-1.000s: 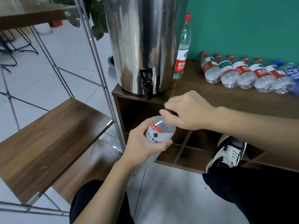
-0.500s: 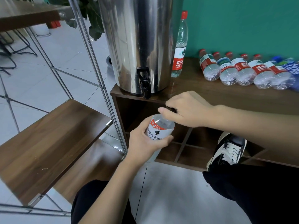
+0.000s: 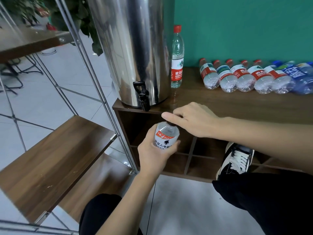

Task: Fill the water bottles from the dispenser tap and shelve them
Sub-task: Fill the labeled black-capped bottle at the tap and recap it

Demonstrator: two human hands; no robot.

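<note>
My left hand [image 3: 155, 154] grips a clear bottle with a white and red label [image 3: 165, 137], held below and right of the black tap [image 3: 142, 96] of the steel dispenser [image 3: 133, 48]. My right hand [image 3: 191, 118] sits over the bottle's top, thumb and fingers pinching its dark cap [image 3: 171, 123], which is mostly hidden. A red-capped bottle [image 3: 177, 58] stands upright beside the dispenser. Several red-capped bottles [image 3: 237, 77] and blue-labelled ones [image 3: 298, 77] lie in a row on the wooden cabinet top [image 3: 237, 106].
A metal-framed rack with wooden shelves [image 3: 55, 158] stands at the left, one shelf level with my knees. Open cubbies [image 3: 199, 156] fill the cabinet front. My shoe [image 3: 237, 158] rests against the cabinet. A green wall is behind, a leafy plant [image 3: 76, 12] at upper left.
My right thumb has stretched out over the cap, the hand turning on it. The bottle stays in my left hand below the tap. The camera has tilted slightly upward.
</note>
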